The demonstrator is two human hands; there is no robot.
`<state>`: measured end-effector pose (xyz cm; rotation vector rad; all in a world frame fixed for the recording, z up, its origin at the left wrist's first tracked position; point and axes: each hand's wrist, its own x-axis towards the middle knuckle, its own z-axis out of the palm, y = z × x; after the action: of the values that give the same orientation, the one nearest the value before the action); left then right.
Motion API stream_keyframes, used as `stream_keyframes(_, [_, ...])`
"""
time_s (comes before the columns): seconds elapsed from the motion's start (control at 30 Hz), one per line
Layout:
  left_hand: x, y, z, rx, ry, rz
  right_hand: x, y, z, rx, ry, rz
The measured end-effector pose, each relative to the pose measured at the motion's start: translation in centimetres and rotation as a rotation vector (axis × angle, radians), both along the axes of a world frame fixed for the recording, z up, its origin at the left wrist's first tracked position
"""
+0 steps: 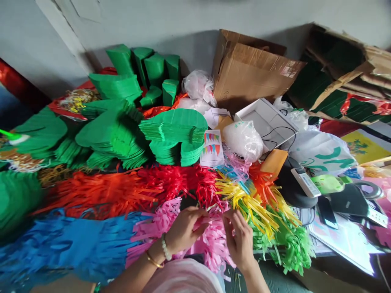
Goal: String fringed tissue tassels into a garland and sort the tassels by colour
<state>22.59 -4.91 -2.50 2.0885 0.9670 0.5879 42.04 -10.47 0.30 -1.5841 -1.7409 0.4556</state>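
Left hand point(185, 230) and right hand point(240, 240) curled, close together, fingertips pinching pink fringed paper point(212, 244) at near center. Yellow fringe point(253, 207) touches it on the right, blue fringe point(70, 248) on the left, red fringe point(100, 195) just beyond; little open room. Stacked green paper cutouts point(174, 130) farther back, cardboard box point(250, 69) against grey wall point(183, 24).

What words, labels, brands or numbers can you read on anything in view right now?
Nothing is legible: the green lettering on the white plastic bag, the label on the cardboard box and the markings on the white remote are too small or blurred to read.
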Motion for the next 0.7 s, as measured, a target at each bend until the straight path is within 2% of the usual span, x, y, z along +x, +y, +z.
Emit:
stream_keyframes(0.07, [-0.8,1.1,-2.3,-0.086,0.094,0.013,2.9,3.0,-1.0,0.008,0.035,-0.149])
stream_keyframes(0.13, [-1.8,2.3,-4.6,-0.109,0.167,0.033,7.0,6.6,-2.4,0.005,0.033,-0.4])
stream_keyframes(0.2, [-2.9,3.6,-6.6,-0.082,0.216,0.083,11.5,10.1,-3.6,-0.075,-0.116,-0.696])
stream_keyframes(0.23, [-3.3,4.3,-7.3,-0.063,0.231,0.114,13.6,11.5,-4.2,-0.086,-0.163,-0.777])
stream_keyframes(0.3, [-4.0,5.9,-8.3,-0.027,0.254,0.182,16.5,13.6,-5.0,-0.094,-0.246,-0.857])
stream_keyframes(0.33, [-4.2,6.7,-8.7,0.001,0.268,0.221,17.1,14.2,-5.3,-0.085,-0.304,-0.886])
stream_keyframes(0.4, [-4.2,8.6,-9.2,0.087,0.306,0.291,16.1,14.9,-6.0,-0.049,-0.436,-0.906])
stream_keyframes(0.47, [-3.9,10.4,-9.6,0.179,0.359,0.332,12.4,15.2,-7.0,0.0,-0.496,-0.806])
stream_keyframes(0.53, [-3.4,12.0,-10.1,0.206,0.416,0.343,6.7,15.5,-8.5,0.011,-0.386,-0.489])
stream_keyframes(0.6, [-2.9,13.1,-10.5,0.181,0.459,0.351,0.7,15.8,-10.0,-0.05,-0.295,-0.057])
stream_keyframes(0.67, [-2.9,13.5,-10.9,0.155,0.472,0.345,-4.1,16.2,-11.5,-0.111,-0.287,0.19])
stream_keyframes(0.7, [-3.0,13.5,-11.0,0.149,0.472,0.334,-5.6,16.4,-12.1,-0.134,-0.298,0.264])
